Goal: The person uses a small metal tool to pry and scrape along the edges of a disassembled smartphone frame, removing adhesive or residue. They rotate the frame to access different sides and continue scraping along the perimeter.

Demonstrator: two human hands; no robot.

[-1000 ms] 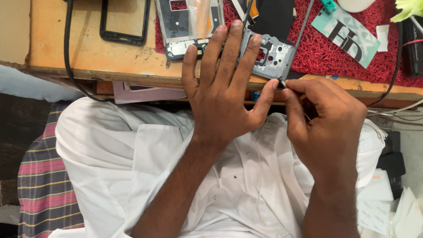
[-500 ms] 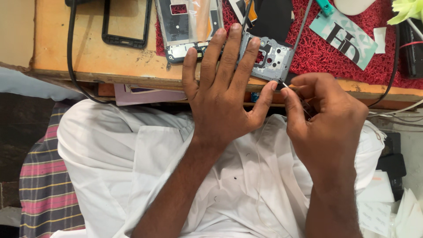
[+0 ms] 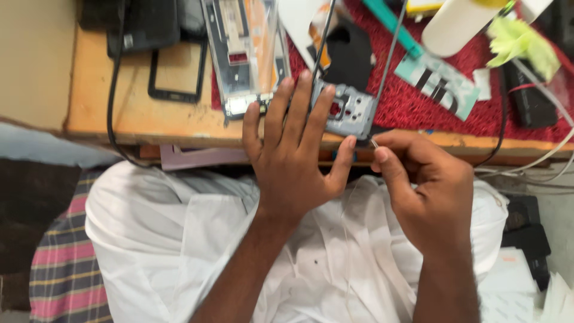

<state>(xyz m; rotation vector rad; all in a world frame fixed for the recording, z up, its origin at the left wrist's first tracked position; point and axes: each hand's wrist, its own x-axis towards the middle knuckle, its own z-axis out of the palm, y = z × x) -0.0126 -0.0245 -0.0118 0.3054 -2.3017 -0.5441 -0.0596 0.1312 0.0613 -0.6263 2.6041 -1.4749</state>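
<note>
Left hand (image 3: 296, 158) flat, fingers spread, pressing a grey metal phone plate (image 3: 350, 110) at the wooden bench (image 3: 119, 113) edge, on the red mat (image 3: 430, 101). Right hand (image 3: 427, 179) pinched shut on a thin metal tool (image 3: 374, 143) beside the plate.

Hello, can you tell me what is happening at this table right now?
A person sits at a wooden workbench. The left hand lies flat with spread fingers on a small grey metal phone part at the bench edge. The right hand pinches a thin metal tool beside that part. A dismantled phone frame and a red mat lie behind.
</note>
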